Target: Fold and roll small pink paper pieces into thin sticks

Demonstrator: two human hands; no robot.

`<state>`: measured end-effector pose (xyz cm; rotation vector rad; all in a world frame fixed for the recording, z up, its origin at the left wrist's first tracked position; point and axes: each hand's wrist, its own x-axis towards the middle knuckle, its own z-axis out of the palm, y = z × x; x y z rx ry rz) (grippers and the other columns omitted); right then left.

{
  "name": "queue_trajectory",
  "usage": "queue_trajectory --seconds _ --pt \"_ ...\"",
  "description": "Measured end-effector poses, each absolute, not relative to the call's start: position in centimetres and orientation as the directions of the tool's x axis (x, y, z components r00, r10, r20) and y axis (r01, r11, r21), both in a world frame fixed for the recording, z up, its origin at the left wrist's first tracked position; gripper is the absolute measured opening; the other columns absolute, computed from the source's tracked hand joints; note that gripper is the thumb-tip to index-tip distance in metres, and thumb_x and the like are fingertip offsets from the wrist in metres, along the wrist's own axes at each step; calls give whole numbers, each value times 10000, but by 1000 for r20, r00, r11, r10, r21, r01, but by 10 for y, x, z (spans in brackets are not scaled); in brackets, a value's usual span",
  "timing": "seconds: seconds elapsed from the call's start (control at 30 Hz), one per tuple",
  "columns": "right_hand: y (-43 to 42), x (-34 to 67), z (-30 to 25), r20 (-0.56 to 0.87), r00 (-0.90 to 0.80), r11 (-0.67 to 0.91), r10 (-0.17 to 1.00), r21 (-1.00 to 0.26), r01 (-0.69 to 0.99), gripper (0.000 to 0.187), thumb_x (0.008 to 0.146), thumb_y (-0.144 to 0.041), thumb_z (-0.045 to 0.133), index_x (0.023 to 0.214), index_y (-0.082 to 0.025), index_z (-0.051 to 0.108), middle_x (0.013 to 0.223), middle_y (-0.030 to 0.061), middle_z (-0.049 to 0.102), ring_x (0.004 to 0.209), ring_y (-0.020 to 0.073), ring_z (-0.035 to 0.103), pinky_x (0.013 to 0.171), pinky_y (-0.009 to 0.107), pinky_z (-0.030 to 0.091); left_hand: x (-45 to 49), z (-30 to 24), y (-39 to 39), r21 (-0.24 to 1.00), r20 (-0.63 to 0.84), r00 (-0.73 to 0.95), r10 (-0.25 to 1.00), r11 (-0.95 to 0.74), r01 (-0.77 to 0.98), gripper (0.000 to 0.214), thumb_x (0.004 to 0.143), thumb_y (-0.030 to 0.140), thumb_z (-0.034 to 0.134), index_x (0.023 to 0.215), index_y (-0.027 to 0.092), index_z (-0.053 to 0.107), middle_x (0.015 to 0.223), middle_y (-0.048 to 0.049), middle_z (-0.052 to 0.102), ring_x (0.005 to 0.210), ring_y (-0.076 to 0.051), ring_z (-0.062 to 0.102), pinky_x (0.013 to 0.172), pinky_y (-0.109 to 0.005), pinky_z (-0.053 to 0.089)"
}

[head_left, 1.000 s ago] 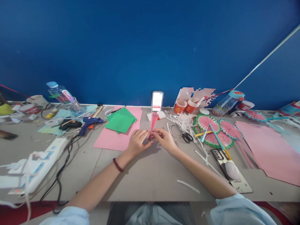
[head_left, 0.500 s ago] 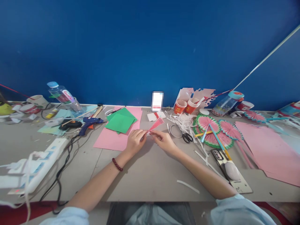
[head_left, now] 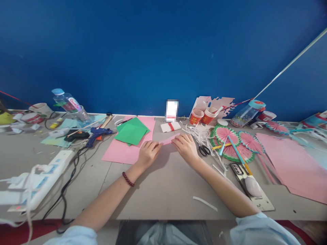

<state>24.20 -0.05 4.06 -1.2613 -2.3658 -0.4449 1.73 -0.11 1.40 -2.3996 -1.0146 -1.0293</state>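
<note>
A narrow pleated strip of pink paper point(head_left: 167, 140) is stretched between my two hands, above the middle of the desk. My left hand point(head_left: 149, 153) pinches its left end; a dark red bead bracelet is on that wrist. My right hand point(head_left: 186, 146) grips the other end, fingertips on top, and hides part of it. Left of the hands, green paper squares point(head_left: 132, 132) lie over a pink sheet point(head_left: 120, 153). Right of my right hand are black-handled scissors point(head_left: 204, 150) and watermelon-patterned paper fans point(head_left: 233, 143).
A blue glue gun point(head_left: 98, 134), a power strip point(head_left: 48, 178) and a plastic bottle point(head_left: 68, 103) are at left. Behind my hands a phone point(head_left: 171, 110) leans on the blue wall. Red paper cups point(head_left: 196, 116), white paper shreds and a mouse point(head_left: 252, 186) are at right.
The strip was fanned open at its far end; now it lies flat and pulled lengthwise. My right hand has moved right and slightly up to its other end. My left hand stays nearly in place.
</note>
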Motion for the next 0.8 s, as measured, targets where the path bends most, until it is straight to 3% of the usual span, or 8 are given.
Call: queue_trajectory --seconds 0.17,0.3,0.43,0.6,0.8 --pt "4 248 34 459 -583 602 671 121 789 316 971 -149 355 1046 -188 660 958 89 650 881 195 508 799 334 356 16 13 5 -108 702 551 452 -697 709 268 930 133 422 1073 186 642 840 -66 667 776 -177 596 707 -337 430" --pt "10 253 33 398 -682 688 614 154 709 287 963 -132 368 1043 -168 641 962 98 635 889 196 502 804 331 366 14 9 9 -136 651 582 487 -679 721 267 942 138 395 1029 174 645 806 -67 658 750 -177 596 679 -344 430" --pt "17 259 31 396 -700 726 594 111 679 244 962 -196 409 1072 -156 624 970 100 631 923 199 506 822 330 373 14 11 8 -136 620 569 541 -640 757 247 929 128 414 975 178 652 807 -65 647 770 -189 585 679 -350 426" --pt "22 262 26 384 -677 708 628 79 702 248 962 -193 400 1014 -152 639 929 88 633 881 190 514 803 310 364 13 19 13 -165 581 581 569 -617 769 186 897 108 469 905 175 643 802 -58 631 780 -203 563 687 -345 414" --pt "27 264 21 420 -617 633 666 118 765 279 951 -122 372 957 -150 649 877 89 622 837 192 500 778 306 342 18 23 32 -255 530 686 499 -678 690 248 894 37 410 930 168 618 840 -67 627 793 -197 560 673 -326 400"
